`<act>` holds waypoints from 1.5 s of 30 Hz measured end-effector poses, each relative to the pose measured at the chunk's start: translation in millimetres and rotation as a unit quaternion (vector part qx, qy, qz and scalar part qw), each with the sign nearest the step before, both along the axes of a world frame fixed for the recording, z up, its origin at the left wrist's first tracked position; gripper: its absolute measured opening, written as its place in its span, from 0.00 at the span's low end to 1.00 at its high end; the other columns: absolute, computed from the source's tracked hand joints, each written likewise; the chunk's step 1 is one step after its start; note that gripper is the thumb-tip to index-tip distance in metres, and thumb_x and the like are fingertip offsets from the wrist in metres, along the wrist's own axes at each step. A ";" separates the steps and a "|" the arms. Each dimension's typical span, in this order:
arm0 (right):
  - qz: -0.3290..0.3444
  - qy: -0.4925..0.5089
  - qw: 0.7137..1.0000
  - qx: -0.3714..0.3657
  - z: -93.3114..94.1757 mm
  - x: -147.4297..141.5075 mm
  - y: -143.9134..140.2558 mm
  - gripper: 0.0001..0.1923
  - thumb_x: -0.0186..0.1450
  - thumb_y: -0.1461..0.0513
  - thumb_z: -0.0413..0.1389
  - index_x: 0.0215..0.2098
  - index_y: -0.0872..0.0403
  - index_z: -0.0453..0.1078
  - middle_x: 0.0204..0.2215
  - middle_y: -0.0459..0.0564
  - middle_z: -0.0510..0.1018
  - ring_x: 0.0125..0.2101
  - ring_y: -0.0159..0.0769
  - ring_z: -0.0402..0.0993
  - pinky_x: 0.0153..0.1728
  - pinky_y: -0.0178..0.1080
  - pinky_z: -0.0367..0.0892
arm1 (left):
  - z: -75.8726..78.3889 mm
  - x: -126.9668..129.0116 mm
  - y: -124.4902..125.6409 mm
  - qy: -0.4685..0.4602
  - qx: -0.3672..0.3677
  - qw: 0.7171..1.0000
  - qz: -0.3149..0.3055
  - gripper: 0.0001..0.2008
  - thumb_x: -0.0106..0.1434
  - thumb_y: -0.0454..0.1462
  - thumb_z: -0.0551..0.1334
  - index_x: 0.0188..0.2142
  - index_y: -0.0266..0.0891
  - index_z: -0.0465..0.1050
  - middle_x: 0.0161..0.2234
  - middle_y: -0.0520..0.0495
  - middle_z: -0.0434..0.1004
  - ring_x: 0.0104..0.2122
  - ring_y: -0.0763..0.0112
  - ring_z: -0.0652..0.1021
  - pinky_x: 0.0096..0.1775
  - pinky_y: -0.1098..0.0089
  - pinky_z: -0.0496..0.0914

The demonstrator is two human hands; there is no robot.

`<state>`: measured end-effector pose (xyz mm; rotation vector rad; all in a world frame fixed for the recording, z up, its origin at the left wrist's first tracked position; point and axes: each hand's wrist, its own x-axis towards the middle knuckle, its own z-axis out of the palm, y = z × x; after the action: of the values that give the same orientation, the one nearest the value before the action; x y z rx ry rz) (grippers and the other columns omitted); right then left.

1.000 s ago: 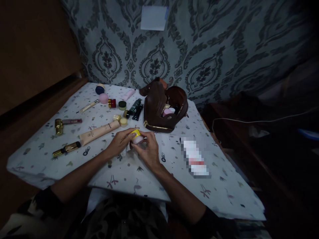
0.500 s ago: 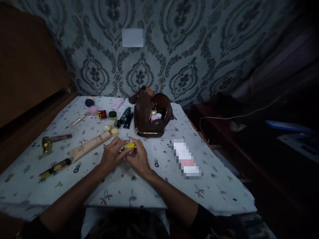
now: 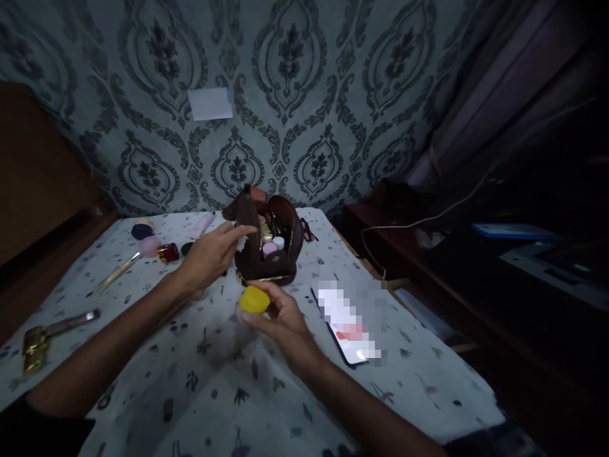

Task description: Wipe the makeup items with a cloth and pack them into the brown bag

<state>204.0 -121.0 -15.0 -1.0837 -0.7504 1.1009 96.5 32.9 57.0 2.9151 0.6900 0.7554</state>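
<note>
A small, rounded jar with a yellow lid point(image 3: 255, 299) sits between the thumb and fingers of my right hand point(image 3: 288, 324), held above the cloth in front of the bag. My left hand point(image 3: 209, 257) reaches toward the left side of an open brown cosmetic bag point(image 3: 247, 260), index finger stretched out; nothing is plainly held in it. Inside the bag show a pink-lidded jar point(image 3: 269, 249), a white-lidded one point(image 3: 278, 242) and a gold item. My left hand and forearm hide part of the cosmetics behind them.
On the left lie a pink sponge point(image 3: 150, 246), a makeup brush point(image 3: 118, 271), a red-and-gold jar point(image 3: 168, 252), a dark round container point(image 3: 142, 228) and a gold-capped item point(image 3: 35, 349). A lit phone point(image 3: 345, 324) lies right of my right hand. Patterned wall stands behind.
My hands have parted: the left has left the yellow-lidded jar and moved up toward the bag, while the right keeps the jar. The view has shifted, and my left arm now covers several cosmetics.
</note>
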 end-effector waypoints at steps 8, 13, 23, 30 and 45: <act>-0.123 -0.088 0.985 0.089 58.3 94.1 36.7 0.23 0.48 0.61 0.71 0.42 0.51 0.74 0.35 0.44 0.78 0.36 0.35 0.74 0.38 0.37 0.70 | 22.2 34.0 14.6 0.237 0.153 0.958 -0.045 0.28 0.62 0.27 0.53 0.57 0.54 0.68 0.41 0.46 0.64 0.40 0.64 0.73 0.34 0.71 0.67; -0.092 -0.123 0.977 0.148 74.2 121.1 94.6 0.20 0.48 0.61 0.70 0.37 0.52 0.71 0.32 0.42 0.78 0.34 0.32 0.74 0.38 0.36 0.69 | 12.8 25.5 16.4 0.225 0.132 0.965 -0.014 0.29 0.57 0.25 0.52 0.54 0.52 0.68 0.46 0.45 0.65 0.36 0.67 0.73 0.27 0.74 0.64; 0.007 -0.188 0.982 0.030 50.4 130.4 178.7 0.18 0.46 0.63 0.71 0.30 0.54 0.68 0.25 0.41 0.74 0.29 0.32 0.74 0.30 0.35 0.73 | -37.9 -2.9 25.9 0.060 0.159 0.985 -0.029 0.34 0.57 0.26 0.48 0.61 0.54 0.59 0.50 0.42 0.73 0.39 0.59 0.78 0.23 0.69 0.64; 0.128 0.032 0.989 -0.067 42.6 121.3 192.3 0.13 0.52 0.66 0.69 0.27 0.56 0.68 0.24 0.47 0.76 0.26 0.33 0.75 0.27 0.36 0.75 | -27.4 10.8 20.6 0.047 0.176 0.982 -0.052 0.34 0.58 0.26 0.48 0.61 0.53 0.59 0.41 0.42 0.77 0.35 0.57 0.78 0.20 0.67 0.62; 0.143 -0.136 0.967 -0.161 60.5 118.0 164.3 0.10 0.69 0.56 0.53 0.38 0.53 0.58 0.27 0.44 0.72 0.16 0.31 0.73 0.17 0.33 0.70 | -25.9 12.7 -10.8 0.155 0.124 0.977 0.084 0.34 0.59 0.27 0.48 0.62 0.52 0.60 0.35 0.46 0.73 0.20 0.69 0.70 0.19 0.73 0.52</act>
<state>322.0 43.2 45.5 -1.4543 -0.9899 1.3686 109.2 22.1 31.1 3.2770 0.9400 0.4234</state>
